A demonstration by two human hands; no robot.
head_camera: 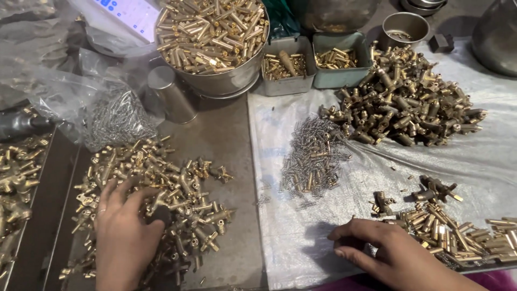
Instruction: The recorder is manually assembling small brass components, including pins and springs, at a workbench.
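Steel bowl (226, 81) (brass pins inside), spring heap (312, 156)

Dim, soft overhead light; mild glare on plastic, slightly blurred edges.

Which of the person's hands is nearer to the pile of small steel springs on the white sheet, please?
The right. The right hand rests on the white sheet just below and right of the spring pile; the left hand lies farther left, on the brass fittings.

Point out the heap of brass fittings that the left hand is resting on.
The heap of brass fittings on the bare metal table; the left hand lies on it.
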